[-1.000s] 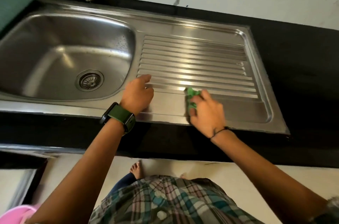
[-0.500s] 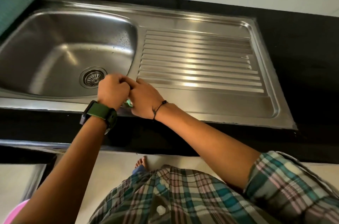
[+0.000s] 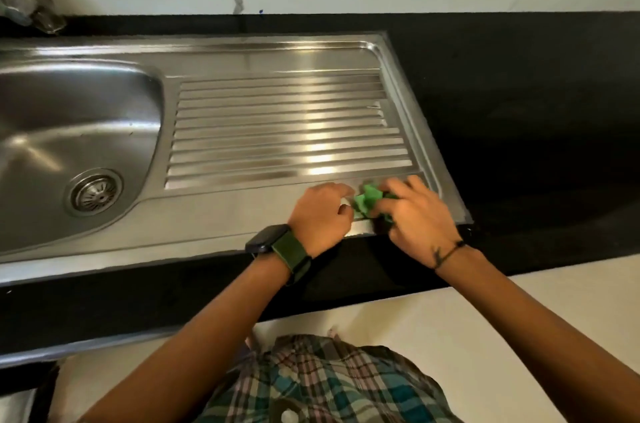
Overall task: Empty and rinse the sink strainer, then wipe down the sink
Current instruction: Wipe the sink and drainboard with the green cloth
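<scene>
The green scrub cloth point(image 3: 367, 202) lies bunched on the flat front strip of the sink's drainboard point(image 3: 277, 131), near its right front corner, caught between the two hands. The left hand point(image 3: 320, 214) has its fingers curled, the tips touching the cloth's left edge; the right hand point(image 3: 417, 214) has its fingers bent over the cloth's right side, pressing or pinching it, though which cannot be told because the fingertips are blurred. It looks light, soft and thin (a scouring pad or a small rag, the folds do not settle it), so it should crumple rather than resist, and when wet it would likely slide easily on the steel; holding it flat under the fingers, or pinched at the bunched middle between the two sets of fingertips, seems the surest grip. Most of the cloth is hidden beneath the right fingers. The strainer point(image 3: 95, 194) sits in the drain well to the left of the left fingers, its contents too small to judge. The tap point(image 3: 31, 11) is cut off at the upper left.
</scene>
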